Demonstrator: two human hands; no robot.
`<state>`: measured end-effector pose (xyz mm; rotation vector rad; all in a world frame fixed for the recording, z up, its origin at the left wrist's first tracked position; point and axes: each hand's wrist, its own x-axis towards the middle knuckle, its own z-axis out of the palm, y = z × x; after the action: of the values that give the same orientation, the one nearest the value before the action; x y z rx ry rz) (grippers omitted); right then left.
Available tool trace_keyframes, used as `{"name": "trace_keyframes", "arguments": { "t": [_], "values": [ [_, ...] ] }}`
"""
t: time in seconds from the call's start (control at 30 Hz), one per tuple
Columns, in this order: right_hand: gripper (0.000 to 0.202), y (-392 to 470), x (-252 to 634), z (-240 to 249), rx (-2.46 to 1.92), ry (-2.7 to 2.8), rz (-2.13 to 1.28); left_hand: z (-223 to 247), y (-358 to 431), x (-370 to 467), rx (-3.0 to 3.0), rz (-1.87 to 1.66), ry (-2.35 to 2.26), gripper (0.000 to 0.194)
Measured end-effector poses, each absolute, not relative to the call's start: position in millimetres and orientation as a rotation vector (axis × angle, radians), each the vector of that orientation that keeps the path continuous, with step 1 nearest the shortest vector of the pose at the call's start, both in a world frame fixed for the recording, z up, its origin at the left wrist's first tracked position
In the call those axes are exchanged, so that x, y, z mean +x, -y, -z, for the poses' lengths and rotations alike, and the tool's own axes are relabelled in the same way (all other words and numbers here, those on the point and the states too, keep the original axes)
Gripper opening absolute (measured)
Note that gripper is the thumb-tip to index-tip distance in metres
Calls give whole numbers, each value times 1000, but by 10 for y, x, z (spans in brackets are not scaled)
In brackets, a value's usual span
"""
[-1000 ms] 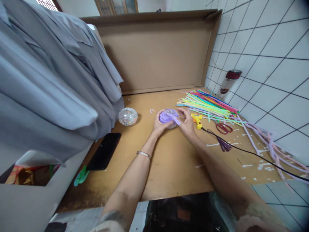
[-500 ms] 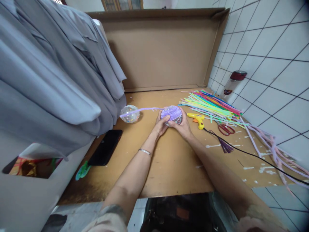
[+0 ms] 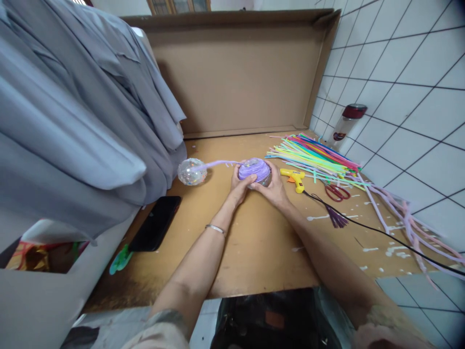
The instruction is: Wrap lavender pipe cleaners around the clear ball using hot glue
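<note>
With fingers of left hand (image 3: pixel 239 187) and right hand (image 3: pixel 275 188) I pinch the ball (image 3: pixel 254 170); strip (image 3: pixel 218 162) toward counter's (image 3: pixel 265 252) left edge should be tensioned evenly.

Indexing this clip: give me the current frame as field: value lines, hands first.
left hand: gripping purple-wound ball
right hand: gripping same ball, opposite side
purple strand: extends left from held ball, overlapping clear ball in view; contact unclear
right side: yellow glue gun, red-handled scissors, pile of colored strips
left side: black phone
surface: brown tabletop
</note>
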<state>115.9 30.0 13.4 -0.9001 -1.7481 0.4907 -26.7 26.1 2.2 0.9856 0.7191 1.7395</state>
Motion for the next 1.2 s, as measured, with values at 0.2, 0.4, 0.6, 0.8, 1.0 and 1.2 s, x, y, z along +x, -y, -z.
{"name": "trace_keyframes", "arguments": {
  "t": [0.2,0.4,0.6,0.8,1.0,1.2],
  "values": [
    [82,-336,1146,-72,-880,1765,-520,36,-297,-335,1160,-1779,-863,93],
    [77,-335,1143,-20,-880,1795,-474,56,-294,-373,1250,-1763,-897,93],
    [77,-373,1165,57,-927,1810,-466,78,-302,-377,1274,-1726,-958,92],
    [72,-351,1187,46,-993,1882,-357,39,-291,-365,1295,-1716,-1058,91],
    [61,-191,1158,-46,-1057,1989,-145,15,-272,-347,1249,-1722,-1040,84],
    [52,-88,1094,-88,-1050,2045,-13,0,-282,-344,1267,-1727,-1059,81]
  ]
}}
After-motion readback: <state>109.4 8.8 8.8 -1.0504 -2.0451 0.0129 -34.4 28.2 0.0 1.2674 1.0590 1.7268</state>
